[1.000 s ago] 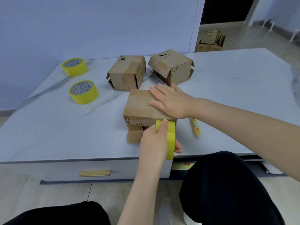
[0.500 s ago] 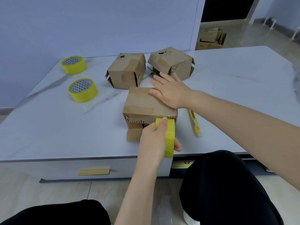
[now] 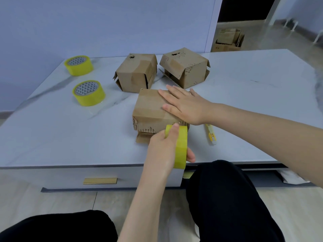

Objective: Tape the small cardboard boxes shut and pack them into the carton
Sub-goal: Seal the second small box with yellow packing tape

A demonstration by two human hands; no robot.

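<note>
Left hand (image 3: 162, 151) gripped the yellow tape roll (image 3: 181, 150) at the near edge of the small box (image 3: 148, 109) on the tabletop (image 3: 61, 137); the right hand (image 3: 187, 106) lay flat, fingers straight, on its top. Light, worn cardboard would likely crush, so press over the walls.

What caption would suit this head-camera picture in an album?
Right hand flat on a small cardboard box while the left hand grips a yellow tape roll at its near edge.

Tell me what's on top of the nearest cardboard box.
The right hand lies flat on the nearest box. The top under its palm is hidden. The left hand holds a tape roll at its front.
</note>
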